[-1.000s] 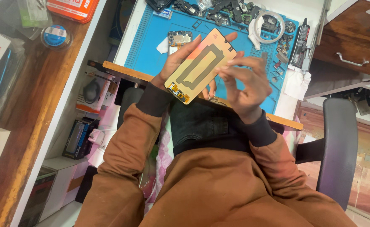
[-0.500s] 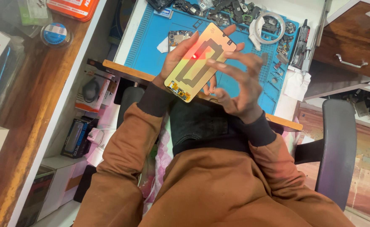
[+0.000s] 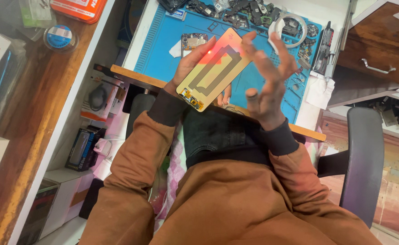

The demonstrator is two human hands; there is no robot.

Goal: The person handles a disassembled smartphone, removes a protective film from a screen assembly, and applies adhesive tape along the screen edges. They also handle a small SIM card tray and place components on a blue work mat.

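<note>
Two bare hands worked at the centre of the frame, above a blue silicone repair mat [image 3: 163, 50] on the desk. The left hand [image 3: 191, 68] gripped a flat, copper-coloured rectangular phone screen panel with a dark looped strip [image 3: 215, 68], back side up, fingers wrapped at its edges. The right hand [image 3: 267, 90] hovered just right of the panel, fingers spread wide and holding nothing. By my judgement this was an inspection step; any further handling would need a careful fingertip hold near the small connector at the panel's lower end.
</note>
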